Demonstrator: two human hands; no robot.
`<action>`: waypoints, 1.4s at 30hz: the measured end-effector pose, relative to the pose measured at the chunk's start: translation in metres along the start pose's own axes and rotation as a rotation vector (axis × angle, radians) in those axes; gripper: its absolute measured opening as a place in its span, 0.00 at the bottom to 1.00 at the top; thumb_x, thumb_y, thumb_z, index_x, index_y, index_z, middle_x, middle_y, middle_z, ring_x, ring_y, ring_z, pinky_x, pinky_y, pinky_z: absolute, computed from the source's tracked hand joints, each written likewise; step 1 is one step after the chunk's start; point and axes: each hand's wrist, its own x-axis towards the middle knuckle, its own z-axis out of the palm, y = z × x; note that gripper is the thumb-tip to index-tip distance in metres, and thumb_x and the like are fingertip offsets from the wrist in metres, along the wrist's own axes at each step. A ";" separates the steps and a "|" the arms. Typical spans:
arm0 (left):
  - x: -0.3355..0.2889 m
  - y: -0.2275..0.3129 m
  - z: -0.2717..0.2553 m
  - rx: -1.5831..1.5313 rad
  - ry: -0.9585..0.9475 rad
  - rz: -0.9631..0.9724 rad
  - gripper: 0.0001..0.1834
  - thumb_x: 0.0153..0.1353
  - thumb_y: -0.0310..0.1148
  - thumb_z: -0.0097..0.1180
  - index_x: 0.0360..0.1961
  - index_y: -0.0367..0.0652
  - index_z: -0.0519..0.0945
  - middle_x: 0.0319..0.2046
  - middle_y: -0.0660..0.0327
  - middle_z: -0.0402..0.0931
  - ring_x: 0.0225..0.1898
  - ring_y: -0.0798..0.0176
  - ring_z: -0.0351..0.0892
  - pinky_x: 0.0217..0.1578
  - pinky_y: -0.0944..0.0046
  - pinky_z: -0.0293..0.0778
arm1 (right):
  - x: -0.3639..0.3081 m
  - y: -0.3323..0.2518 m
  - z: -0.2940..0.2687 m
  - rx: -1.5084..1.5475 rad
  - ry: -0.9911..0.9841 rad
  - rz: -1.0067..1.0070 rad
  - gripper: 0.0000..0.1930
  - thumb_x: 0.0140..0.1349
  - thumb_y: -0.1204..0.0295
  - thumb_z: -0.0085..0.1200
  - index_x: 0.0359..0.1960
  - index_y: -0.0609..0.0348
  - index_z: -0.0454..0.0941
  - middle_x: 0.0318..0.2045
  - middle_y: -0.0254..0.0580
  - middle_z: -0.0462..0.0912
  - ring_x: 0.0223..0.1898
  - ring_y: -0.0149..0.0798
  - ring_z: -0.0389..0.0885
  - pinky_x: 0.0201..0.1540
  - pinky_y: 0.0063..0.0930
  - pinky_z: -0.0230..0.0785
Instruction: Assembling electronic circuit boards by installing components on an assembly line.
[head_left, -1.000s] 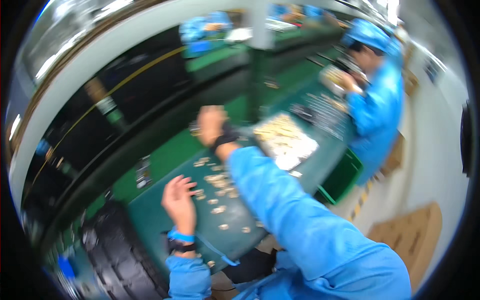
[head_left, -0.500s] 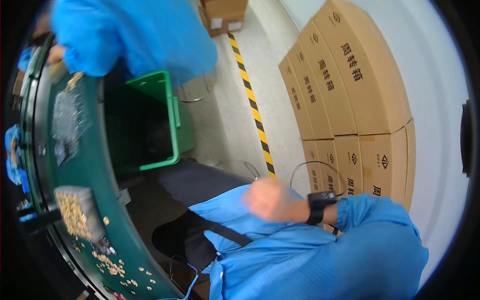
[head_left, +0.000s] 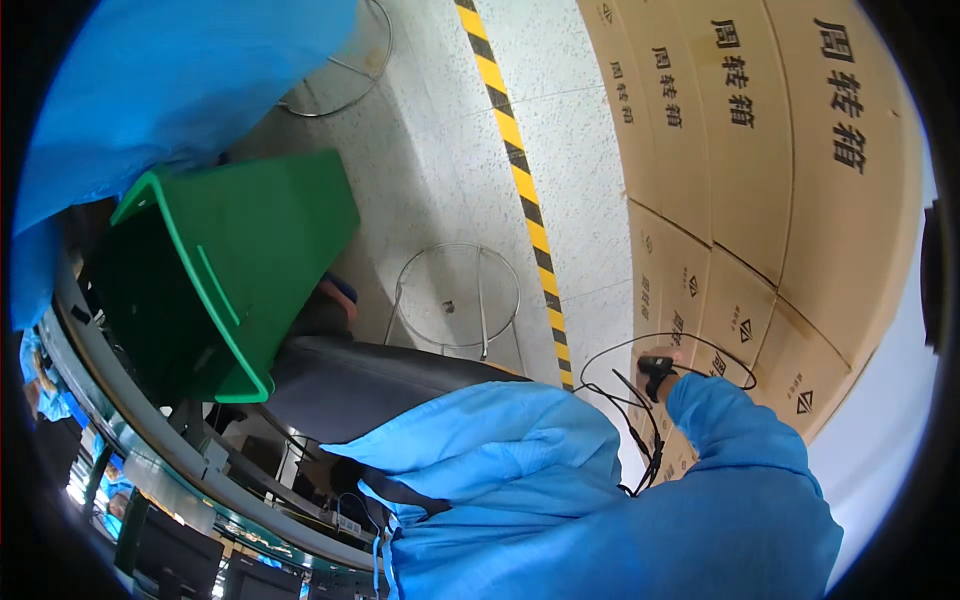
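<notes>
My right hand (head_left: 672,354) reaches out beside the stack of brown cardboard boxes (head_left: 735,300), low on their front. Only a small part of it shows beyond the black wristband (head_left: 656,373) with its small device; the fingers are hidden, so what they touch or hold cannot be made out. A black cable (head_left: 650,455) runs from near the wrist in loose loops past the boxes and down toward my blue smock (head_left: 520,450). My left hand is out of view.
A green bin (head_left: 260,250) lies tilted by my dark-trousered leg, next to the curved work table edge (head_left: 250,480). A person in a blue smock (head_left: 180,100) is at upper left. A metal stool frame (head_left: 458,300) and striped floor tape (head_left: 520,170) lie ahead.
My view has swung away from the table toward the floor and boxes. My right hand, blurred in front of my smock before, has moved out to the right against the boxes.
</notes>
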 end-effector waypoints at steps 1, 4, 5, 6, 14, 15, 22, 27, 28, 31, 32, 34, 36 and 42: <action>-0.005 -0.001 -0.012 0.113 -0.019 0.016 0.17 0.65 0.42 0.58 0.36 0.38 0.88 0.30 0.48 0.86 0.31 0.47 0.87 0.32 0.49 0.83 | -0.017 -0.012 -0.033 -0.146 0.060 0.108 0.16 0.66 0.63 0.50 0.41 0.52 0.91 0.40 0.46 0.90 0.45 0.47 0.90 0.44 0.43 0.78; -0.013 0.002 -0.011 0.495 -0.156 0.147 0.18 0.64 0.47 0.59 0.36 0.43 0.89 0.30 0.51 0.87 0.32 0.48 0.87 0.32 0.48 0.81 | 0.030 -0.011 0.056 0.404 -0.050 0.126 0.14 0.64 0.65 0.53 0.42 0.55 0.90 0.42 0.59 0.89 0.41 0.55 0.90 0.42 0.56 0.77; -0.016 0.001 -0.025 0.637 -0.172 0.212 0.18 0.64 0.48 0.59 0.36 0.44 0.89 0.30 0.51 0.87 0.32 0.48 0.87 0.31 0.48 0.80 | 0.035 -0.020 0.046 0.395 -0.059 0.099 0.14 0.64 0.65 0.53 0.42 0.55 0.90 0.42 0.59 0.89 0.41 0.55 0.90 0.42 0.56 0.77; -0.019 -0.001 -0.037 0.774 -0.194 0.279 0.19 0.64 0.50 0.60 0.36 0.46 0.89 0.30 0.52 0.87 0.33 0.48 0.87 0.31 0.48 0.80 | 0.037 -0.031 0.023 0.397 -0.150 -0.001 0.13 0.64 0.67 0.53 0.42 0.57 0.88 0.43 0.61 0.88 0.42 0.58 0.89 0.43 0.54 0.78; -0.059 -0.002 -0.058 1.239 -0.401 0.590 0.22 0.58 0.61 0.66 0.35 0.55 0.90 0.33 0.59 0.89 0.37 0.53 0.87 0.35 0.49 0.79 | 0.021 -0.064 -0.123 0.411 0.111 -0.244 0.12 0.64 0.71 0.53 0.46 0.62 0.81 0.38 0.60 0.86 0.43 0.61 0.87 0.45 0.54 0.80; -0.039 -0.040 -0.068 0.961 -0.345 0.463 0.21 0.56 0.60 0.69 0.37 0.55 0.90 0.34 0.60 0.89 0.37 0.53 0.87 0.37 0.48 0.78 | 0.019 -0.064 -0.139 0.386 0.120 -0.263 0.12 0.64 0.71 0.53 0.46 0.62 0.81 0.38 0.60 0.86 0.43 0.61 0.87 0.45 0.54 0.80; -0.095 -0.029 -0.011 -0.046 0.161 0.007 0.19 0.74 0.36 0.49 0.56 0.35 0.82 0.48 0.54 0.83 0.45 0.60 0.82 0.46 0.62 0.80 | -0.026 -0.079 -0.302 0.632 0.497 -0.591 0.10 0.69 0.72 0.55 0.47 0.64 0.82 0.38 0.57 0.87 0.36 0.52 0.87 0.39 0.43 0.79; -0.135 0.038 0.016 -0.451 0.329 -0.083 0.11 0.75 0.28 0.51 0.50 0.36 0.83 0.38 0.62 0.81 0.33 0.74 0.73 0.33 0.75 0.68 | -0.092 -0.127 -0.388 0.540 0.551 -0.731 0.08 0.72 0.72 0.56 0.44 0.65 0.81 0.28 0.44 0.84 0.29 0.33 0.82 0.31 0.29 0.74; -0.146 0.059 0.021 -0.439 0.386 -0.078 0.10 0.75 0.26 0.52 0.50 0.35 0.83 0.36 0.62 0.81 0.31 0.74 0.72 0.32 0.74 0.66 | -0.112 -0.138 -0.397 0.594 0.525 -0.738 0.08 0.73 0.71 0.57 0.44 0.65 0.81 0.25 0.38 0.81 0.28 0.27 0.80 0.30 0.25 0.72; -0.163 0.064 0.000 -0.491 0.340 0.009 0.10 0.74 0.24 0.52 0.49 0.32 0.82 0.34 0.60 0.81 0.27 0.74 0.71 0.30 0.73 0.66 | -0.207 -0.193 -0.419 0.331 0.501 -0.861 0.07 0.72 0.73 0.57 0.40 0.65 0.83 0.25 0.36 0.82 0.27 0.26 0.80 0.30 0.25 0.72; -0.163 0.076 -0.003 -0.506 0.337 0.011 0.10 0.74 0.25 0.52 0.49 0.32 0.82 0.34 0.60 0.81 0.27 0.74 0.71 0.29 0.73 0.66 | -0.242 -0.210 -0.427 0.208 0.504 -0.946 0.07 0.71 0.73 0.57 0.39 0.64 0.84 0.27 0.38 0.84 0.26 0.26 0.79 0.30 0.26 0.72; -0.156 0.097 0.008 -0.715 0.237 -0.052 0.09 0.74 0.25 0.53 0.47 0.32 0.82 0.33 0.59 0.82 0.26 0.72 0.72 0.28 0.73 0.68 | -0.284 -0.235 -0.439 0.139 0.310 -1.101 0.05 0.67 0.75 0.61 0.38 0.63 0.86 0.27 0.40 0.85 0.25 0.30 0.81 0.29 0.28 0.74; -0.142 0.118 0.030 -0.908 0.102 -0.117 0.08 0.73 0.25 0.52 0.46 0.31 0.80 0.32 0.57 0.80 0.24 0.69 0.74 0.27 0.70 0.71 | -0.348 -0.295 -0.463 -0.014 0.121 -1.265 0.03 0.63 0.78 0.65 0.37 0.63 0.87 0.26 0.35 0.84 0.23 0.25 0.75 0.26 0.23 0.65; -0.038 0.145 0.057 -0.822 -0.267 -0.008 0.09 0.73 0.24 0.55 0.49 0.32 0.83 0.41 0.55 0.86 0.40 0.65 0.86 0.41 0.67 0.79 | -0.463 -0.465 -0.442 -0.175 0.032 -1.685 0.06 0.59 0.78 0.69 0.38 0.64 0.87 0.27 0.41 0.86 0.20 0.30 0.76 0.24 0.25 0.67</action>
